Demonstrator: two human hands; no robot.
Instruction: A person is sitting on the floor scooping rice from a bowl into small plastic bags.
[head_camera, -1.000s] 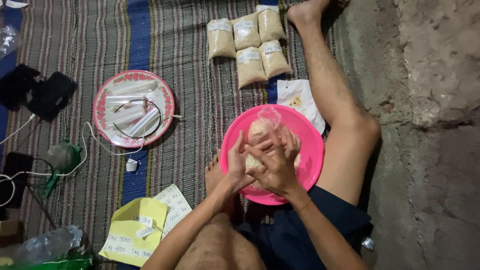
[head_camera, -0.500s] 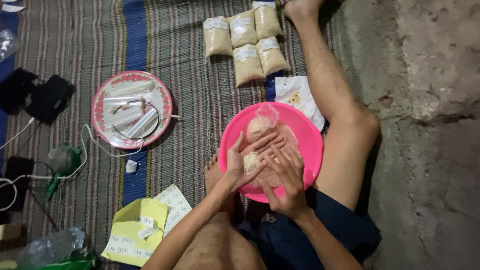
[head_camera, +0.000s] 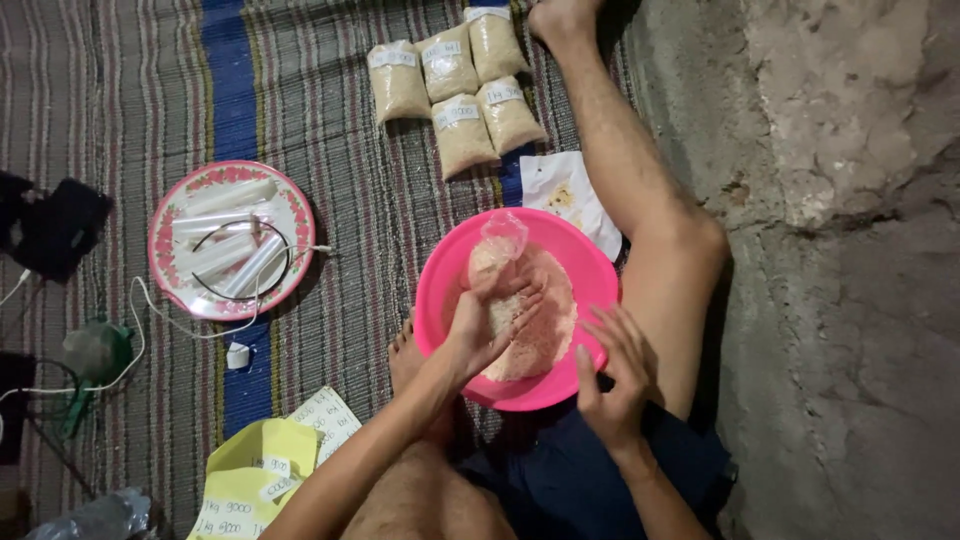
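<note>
A pink basin (head_camera: 440, 275) of pale grain rests between my legs on the mat. My left hand (head_camera: 490, 325) grips a small clear plastic bag (head_camera: 497, 250) partly filled with grain, held upright over the basin, its empty top sticking up. At the basin's near right rim my right hand (head_camera: 612, 375) hovers with fingers spread, holding nothing. Several filled, labelled grain bags (head_camera: 455, 85) lie in a cluster on the mat beyond the basin.
A floral pink plate (head_camera: 165, 260) at the left carries rolled clear plastic and a wire loop. Yellow paper with labels (head_camera: 245, 480) lies near my left knee. Cables, a dark pouch (head_camera: 55, 225) and a green object (head_camera: 95, 355) sit far left. Rough concrete floor (head_camera: 840, 300) on the right.
Both hands were working the bag together over the basin. Now my right hand has let go and drawn back to the rim, while my left hand alone holds the bag.
</note>
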